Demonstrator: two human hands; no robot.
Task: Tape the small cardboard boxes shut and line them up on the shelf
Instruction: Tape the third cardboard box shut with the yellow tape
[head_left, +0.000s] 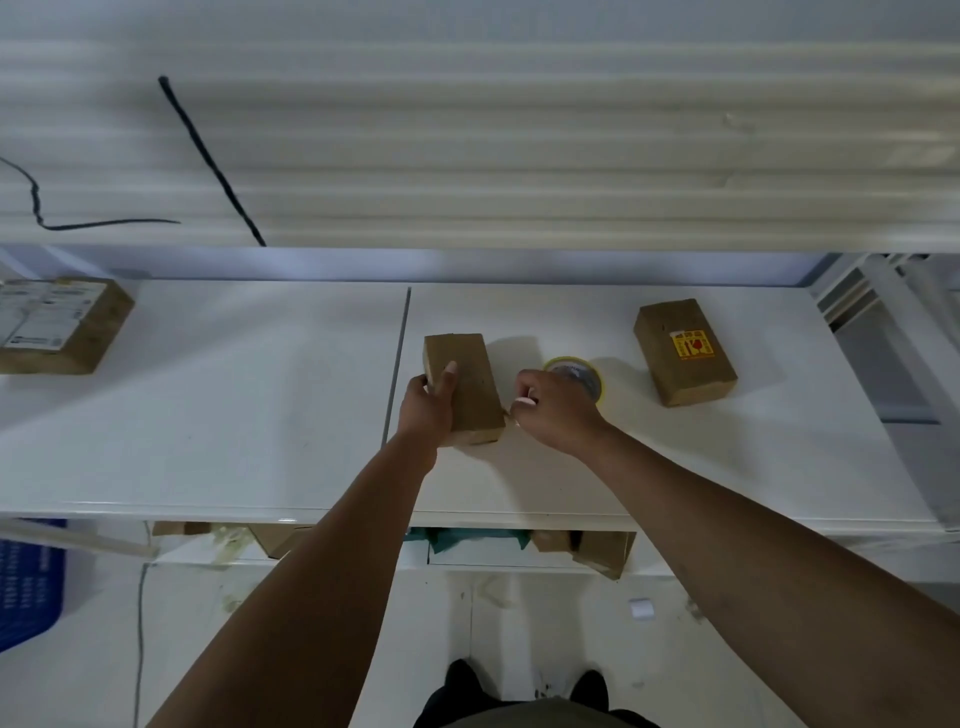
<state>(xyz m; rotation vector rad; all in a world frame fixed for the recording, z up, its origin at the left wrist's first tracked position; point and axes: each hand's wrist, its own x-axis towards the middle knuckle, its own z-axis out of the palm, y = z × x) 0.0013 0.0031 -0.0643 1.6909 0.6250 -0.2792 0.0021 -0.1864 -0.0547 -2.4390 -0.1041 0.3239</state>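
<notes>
A small brown cardboard box (475, 379) lies on the white shelf (234, 415), just right of the shelf's seam. My left hand (428, 410) grips its left side, thumb on top. My right hand (553, 410) is curled beside the box's near right corner, fingers pinched together there; whether they hold tape I cannot tell. A yellow roll of tape (579, 376) lies flat just behind my right hand. A second brown box (683, 351) with a yellow-red sticker sits further right. A third box (57, 322) with a white label rests at the far left.
An upper shelf (467, 156) overhangs, with black cables (208, 156) on it. Below the shelf edge lie more cardboard boxes (602, 553) and teal material. A blue crate (28, 582) stands at lower left. A white frame (883, 312) stands at right.
</notes>
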